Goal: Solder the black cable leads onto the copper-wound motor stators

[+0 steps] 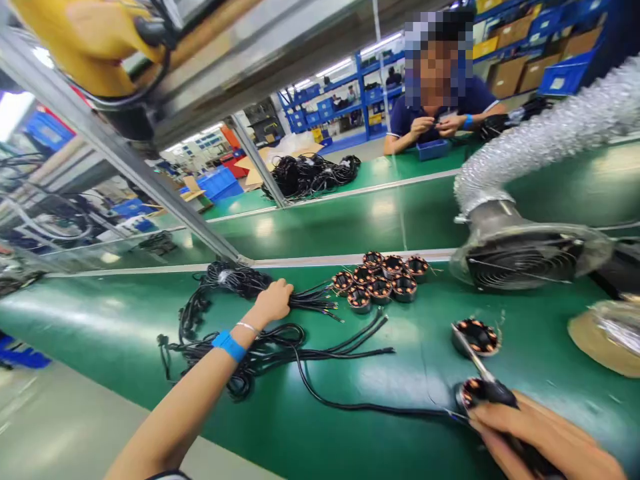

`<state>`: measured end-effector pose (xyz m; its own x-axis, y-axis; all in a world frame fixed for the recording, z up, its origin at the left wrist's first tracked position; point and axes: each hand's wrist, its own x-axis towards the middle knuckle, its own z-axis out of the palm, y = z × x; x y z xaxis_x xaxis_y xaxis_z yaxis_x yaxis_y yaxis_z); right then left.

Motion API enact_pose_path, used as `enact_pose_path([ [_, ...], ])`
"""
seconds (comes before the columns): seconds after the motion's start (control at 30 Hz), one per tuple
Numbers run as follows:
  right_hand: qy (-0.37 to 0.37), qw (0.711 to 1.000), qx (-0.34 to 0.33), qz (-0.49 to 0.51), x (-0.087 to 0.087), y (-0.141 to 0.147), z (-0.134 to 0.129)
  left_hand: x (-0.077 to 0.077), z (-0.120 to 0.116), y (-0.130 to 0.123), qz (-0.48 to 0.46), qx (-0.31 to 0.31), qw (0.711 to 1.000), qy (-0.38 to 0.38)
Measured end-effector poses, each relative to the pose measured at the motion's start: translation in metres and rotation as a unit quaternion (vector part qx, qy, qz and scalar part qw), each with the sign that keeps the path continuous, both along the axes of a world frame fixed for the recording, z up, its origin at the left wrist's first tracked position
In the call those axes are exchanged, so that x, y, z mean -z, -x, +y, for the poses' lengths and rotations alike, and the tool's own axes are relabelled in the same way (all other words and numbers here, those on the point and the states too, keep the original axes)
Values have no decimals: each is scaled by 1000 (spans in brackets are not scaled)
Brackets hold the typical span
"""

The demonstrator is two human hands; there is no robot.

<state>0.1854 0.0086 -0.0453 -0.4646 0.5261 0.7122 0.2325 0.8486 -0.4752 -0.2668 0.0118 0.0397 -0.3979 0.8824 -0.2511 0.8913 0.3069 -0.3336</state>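
Observation:
My left hand [273, 301] is closed over a bundle of black cables [235, 279]; their stripped ends fan out to its right. My right hand [545, 437] grips the dark handle of a soldering iron [477, 360], whose metal shaft points up and left, its tip by the rim of a copper-wound motor stator [477, 337]. Just below, a second stator [470, 393] sits at my right fingertips, partly hidden by the iron and hand. The wire end of a single black cable [370, 407] reaches this stator; whether my fingers pinch it I cannot tell.
Several stators [380, 288] stand grouped at the back of the green bench [360, 440]. Loose black cables [280, 360] lie before my left forearm. A fume hood [530, 257] with a silver duct stands back right. Across the line, a person [440, 120] handles something small.

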Motion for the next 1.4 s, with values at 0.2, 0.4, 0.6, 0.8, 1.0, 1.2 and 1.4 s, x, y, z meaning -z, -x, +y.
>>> enact_pose_path([
  [0.2,56,997,-49,11,-38,19,3,-20,-42,-93,-32,83,975,-204],
  [0.4,41,997,-61,19,-38,19,2,-5,-66,-222,-493,264,818,-134],
  [0.6,30,995,-92,21,-37,20,5,23,-40,-240,-701,55,709,52],
  [0.8,58,997,-44,22,-41,28,2,25,-33,-236,-778,-20,627,33],
  [1.0,74,996,-23,32,-46,27,3,26,-30,-238,-769,-42,637,-19],
  [1.2,123,992,-36,17,-45,24,7,27,-30,-240,-772,-66,631,-29],
  [1.4,101,994,-41,23,-41,24,11,32,-34,-244,-765,-72,638,-55],
])
